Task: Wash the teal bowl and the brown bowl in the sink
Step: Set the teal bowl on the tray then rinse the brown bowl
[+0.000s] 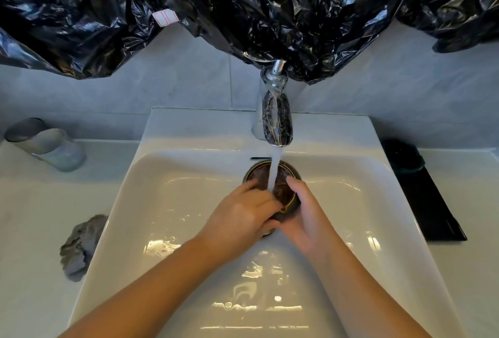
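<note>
Both hands are wrapped round the glossy dark brown ceramic bowl [280, 183], left hand [240, 216] and right hand [305, 219] gripping its near rim, inside the white sink [140, 202] under the chrome tap's [276, 119] running water.

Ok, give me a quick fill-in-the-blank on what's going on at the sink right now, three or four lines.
1. Both hands hold the ____ bowl under the tap.
2. Water from the tap is ____.
3. The grey cloth lies on the counter to the ____ of the sink.
4. The left hand and right hand are over the ____.

Missing words: brown; running; left; sink
</note>
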Available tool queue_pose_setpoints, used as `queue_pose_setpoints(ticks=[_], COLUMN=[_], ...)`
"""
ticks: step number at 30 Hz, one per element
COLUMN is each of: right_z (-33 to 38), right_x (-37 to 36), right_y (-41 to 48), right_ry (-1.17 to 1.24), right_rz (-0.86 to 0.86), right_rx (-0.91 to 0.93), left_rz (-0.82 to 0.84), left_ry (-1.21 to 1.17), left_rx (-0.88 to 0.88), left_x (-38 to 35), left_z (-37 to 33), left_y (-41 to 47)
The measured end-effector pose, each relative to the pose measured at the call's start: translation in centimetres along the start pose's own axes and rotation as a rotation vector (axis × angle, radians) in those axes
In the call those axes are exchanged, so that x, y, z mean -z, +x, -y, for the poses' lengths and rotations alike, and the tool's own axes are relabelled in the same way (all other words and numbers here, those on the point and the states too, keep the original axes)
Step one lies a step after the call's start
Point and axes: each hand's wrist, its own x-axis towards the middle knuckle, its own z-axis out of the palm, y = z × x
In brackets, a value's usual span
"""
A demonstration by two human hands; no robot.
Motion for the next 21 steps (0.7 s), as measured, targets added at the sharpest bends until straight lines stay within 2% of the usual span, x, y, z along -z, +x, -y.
queue_pose_setpoints(ticks=[3,6,9,11,13,15,16,19,21], right_z=[0.3,-0.7,-0.9,-0.5,-0.1,-0.2,-0.4,-1.1,-1.2], right_x=[0.0,-0.3,-0.2,0.1,0.3,0.2,0.0,-0.2,0.0], right_y=[0.3,0.6,0.6,0.4,0.5,0.4,0.3,-0.1,-0.3], right_ry=[-0.115,-0.262,-0.236,-0.203,-0.220,-0.241,-0.229,-0.113,-0.067], right_rz=[-0.040,-0.079,-0.133,-0.156,-0.161,-0.167,-0.161,-0.132,-0.120], right_rx=[0.000,0.033,0.060,0.053,0.052,0.065,0.068,0.064,0.088], left_rz=[0.151,0.285,0.182,0.138,0.148,0.195,0.211,0.204,0.148], left_ry=[0.259,0.181,-0.049,-0.004,0.133,0.130,0.096,-0.050,-0.117], left_rx=[-0.010,0.057,0.043,-0.024,-0.140,-0.229,-0.226,-0.028,-0.030], left_x=[0.7,0.4,-0.4,0.0,0.8,1.8,2.1,1.5,0.6], left_z=[2.0,1.3,0.7,1.3,2.5,3.2,3.1,0.7,-0.4], left_y=[-0.4,-0.1,-0.1,-0.2,0.1,0.5,0.8,1.5,1.2])
